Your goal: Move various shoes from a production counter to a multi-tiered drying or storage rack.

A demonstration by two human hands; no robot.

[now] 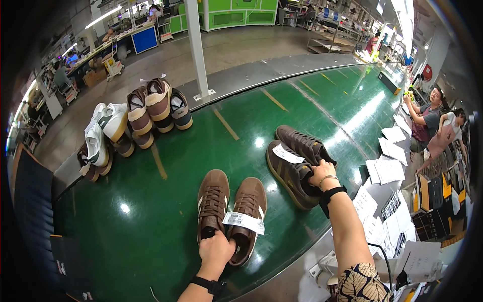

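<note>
My left hand [216, 250] grips the heels of a light brown pair of shoes [230, 211] that lies on the green conveyor belt [166, 221], a white paper tag across the right shoe. My right hand [322, 173], with a bracelet and a black wrist strap, holds the heels of a dark brown pair of shoes [294, 158] further right on the belt. A white tag lies on that pair too.
Several brown and white shoes [133, 118] are stacked at the belt's far left edge. A white post [196, 48] stands behind them. White papers [387, 168] lie along the belt's right side, stacked boxes [432, 201] beyond. Two people [435, 123] stand at the right.
</note>
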